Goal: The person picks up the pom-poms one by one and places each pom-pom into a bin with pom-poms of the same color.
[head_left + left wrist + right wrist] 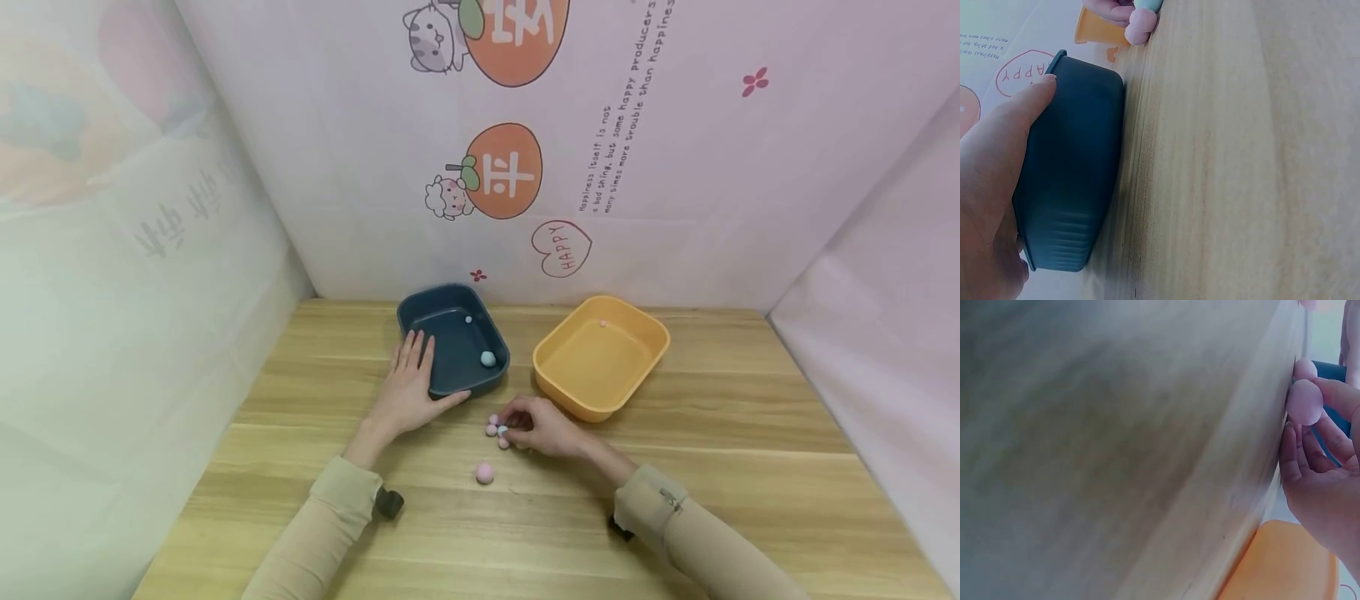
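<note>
My left hand (pixel 405 396) rests on the near left corner of a dark blue bin (pixel 456 354), fingers extended over the left rim and thumb along the near one. Between the bins, my right hand (pixel 547 427) pinches a light blue ball (pixel 502 432) with thumb and fingers. Small pink balls (pixel 491 430) cluster right around it. In the right wrist view a pink ball (pixel 1305 402) overlaps the fingertips and hides the blue one. A larger pink ball (pixel 484 473) lies alone, nearer to me.
Inside the dark blue bin lie a larger light blue ball (pixel 488 358) and a tiny pale one (pixel 468 320). A yellow bin (pixel 592 367) at the right holds a tiny pink ball (pixel 603 323). A printed cloth wall (pixel 360 208) stands behind the wooden table (pixel 720 467).
</note>
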A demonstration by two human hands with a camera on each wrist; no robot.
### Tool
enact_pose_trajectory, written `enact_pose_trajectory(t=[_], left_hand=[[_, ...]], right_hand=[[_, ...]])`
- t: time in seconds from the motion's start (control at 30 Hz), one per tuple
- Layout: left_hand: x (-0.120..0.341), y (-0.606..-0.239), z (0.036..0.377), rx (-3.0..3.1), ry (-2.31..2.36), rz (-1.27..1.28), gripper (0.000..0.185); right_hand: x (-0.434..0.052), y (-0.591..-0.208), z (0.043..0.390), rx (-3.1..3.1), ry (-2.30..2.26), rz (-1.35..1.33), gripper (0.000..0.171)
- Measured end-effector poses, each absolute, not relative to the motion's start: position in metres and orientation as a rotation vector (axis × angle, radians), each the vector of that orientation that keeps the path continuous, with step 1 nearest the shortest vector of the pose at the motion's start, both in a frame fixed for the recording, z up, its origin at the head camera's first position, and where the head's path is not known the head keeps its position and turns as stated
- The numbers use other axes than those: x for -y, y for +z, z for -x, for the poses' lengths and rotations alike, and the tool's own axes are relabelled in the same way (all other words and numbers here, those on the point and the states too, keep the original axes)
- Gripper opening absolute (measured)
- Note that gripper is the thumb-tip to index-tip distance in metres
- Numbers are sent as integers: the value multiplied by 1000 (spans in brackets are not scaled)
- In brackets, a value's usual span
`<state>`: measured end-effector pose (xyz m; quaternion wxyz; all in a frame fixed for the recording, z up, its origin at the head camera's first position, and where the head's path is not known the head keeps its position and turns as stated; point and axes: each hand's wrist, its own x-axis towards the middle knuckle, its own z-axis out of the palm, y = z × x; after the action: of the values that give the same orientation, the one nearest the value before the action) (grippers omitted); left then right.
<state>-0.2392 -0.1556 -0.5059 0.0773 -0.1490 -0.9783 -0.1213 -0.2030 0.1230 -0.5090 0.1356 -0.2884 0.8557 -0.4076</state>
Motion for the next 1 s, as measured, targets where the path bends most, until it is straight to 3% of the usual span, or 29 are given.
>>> enact_pose_trajectory(t=[1.0], left_hand=[[154, -505, 239, 2917, -369, 450, 119]], right_hand=[[-124, -496, 201, -2530, -1292, 725, 16]])
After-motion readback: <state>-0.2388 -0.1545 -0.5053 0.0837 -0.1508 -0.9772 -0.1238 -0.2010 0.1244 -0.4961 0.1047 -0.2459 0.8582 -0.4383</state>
